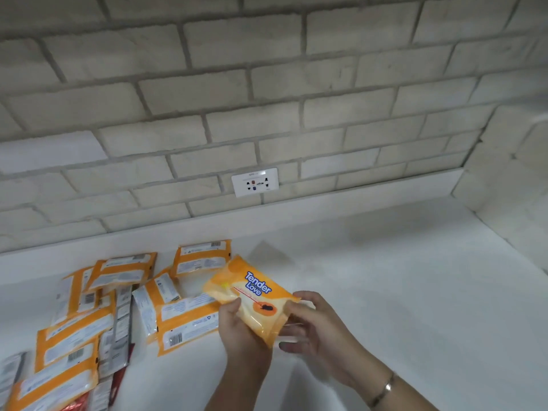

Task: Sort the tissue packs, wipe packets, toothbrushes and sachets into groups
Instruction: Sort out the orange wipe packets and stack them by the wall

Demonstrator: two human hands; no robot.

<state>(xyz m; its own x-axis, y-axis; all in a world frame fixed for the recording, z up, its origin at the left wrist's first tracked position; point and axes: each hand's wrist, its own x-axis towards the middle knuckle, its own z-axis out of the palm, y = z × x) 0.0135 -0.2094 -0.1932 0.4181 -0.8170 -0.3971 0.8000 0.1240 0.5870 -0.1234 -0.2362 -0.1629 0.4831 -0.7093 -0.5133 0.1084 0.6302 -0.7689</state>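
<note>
An orange "Tender Love" wipe packet (252, 295) is lifted above the white counter (385, 292), label side up. My left hand (240, 330) grips its lower left edge, thumb on top. My right hand (314, 324) grips its right end, fingers curled around it. Several more orange packets (189, 318) lie face down in a loose heap at the left. Grey and red sachets (121, 327) show between and under them. No toothbrushes are visible.
A pale brick wall (267, 99) rises behind the counter, with a white socket plate (255, 182) low on it. A second wall closes the right side. A bracelet (384, 391) is on my right wrist.
</note>
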